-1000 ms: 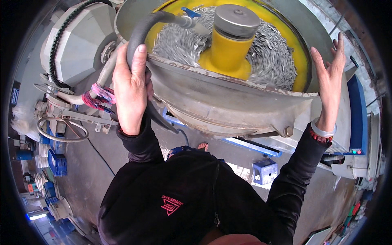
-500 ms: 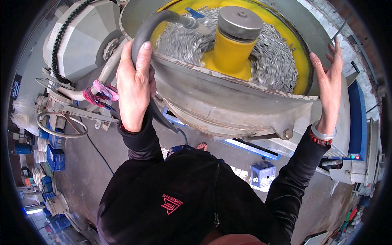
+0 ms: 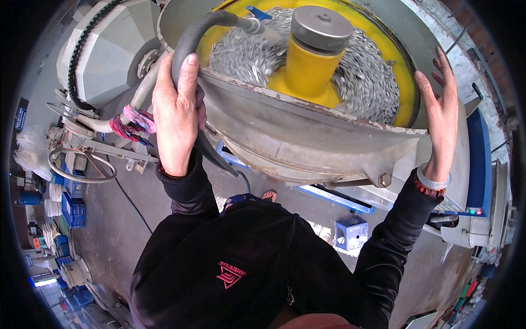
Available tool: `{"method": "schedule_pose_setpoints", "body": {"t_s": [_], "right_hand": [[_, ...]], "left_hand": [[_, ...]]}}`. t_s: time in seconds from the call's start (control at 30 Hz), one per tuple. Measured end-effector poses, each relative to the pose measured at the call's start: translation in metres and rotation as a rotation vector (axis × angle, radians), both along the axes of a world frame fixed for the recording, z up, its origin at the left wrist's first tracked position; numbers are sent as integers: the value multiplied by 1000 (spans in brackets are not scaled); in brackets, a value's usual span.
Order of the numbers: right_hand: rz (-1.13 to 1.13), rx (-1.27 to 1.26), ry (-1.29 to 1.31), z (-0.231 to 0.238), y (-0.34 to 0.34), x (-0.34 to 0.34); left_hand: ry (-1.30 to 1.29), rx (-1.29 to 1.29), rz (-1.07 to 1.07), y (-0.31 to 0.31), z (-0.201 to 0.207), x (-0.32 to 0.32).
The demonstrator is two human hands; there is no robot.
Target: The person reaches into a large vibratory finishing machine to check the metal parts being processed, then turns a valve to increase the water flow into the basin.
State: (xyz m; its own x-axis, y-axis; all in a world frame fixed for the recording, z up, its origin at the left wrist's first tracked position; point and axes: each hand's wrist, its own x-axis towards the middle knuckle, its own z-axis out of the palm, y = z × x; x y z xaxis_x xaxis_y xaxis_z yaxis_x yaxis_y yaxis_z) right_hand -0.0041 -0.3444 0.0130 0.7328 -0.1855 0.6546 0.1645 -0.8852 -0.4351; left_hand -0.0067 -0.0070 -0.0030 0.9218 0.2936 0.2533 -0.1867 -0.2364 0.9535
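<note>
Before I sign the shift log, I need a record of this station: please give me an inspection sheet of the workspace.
Surface: grey floor, marked in places.
Work items: grey bowl with yellow lining; small metallic pieces, partly blurred, around a yellow post.
Clutter: blue stool; blue crates at left.
Hands: left hand grips the dark hose; right hand open by the grey bowl, contact unclear.
Cables: thin dark cable across the floor, left.
Surroundings: white faceted drum left; blue panel right.

Black jacket [image 3: 241, 247], red beaded bracelet [image 3: 429, 191]
</note>
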Motion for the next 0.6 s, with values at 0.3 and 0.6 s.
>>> {"method": "schedule_pose_setpoints", "body": {"t_s": [0.3,0.6], "right_hand": [[-2,29,26,5,6,-6],[35,23,34,8,4,-7]], "left_hand": [[-8,17,-16,-1,1,1],[-31,40,-45,0,3,1]]}}
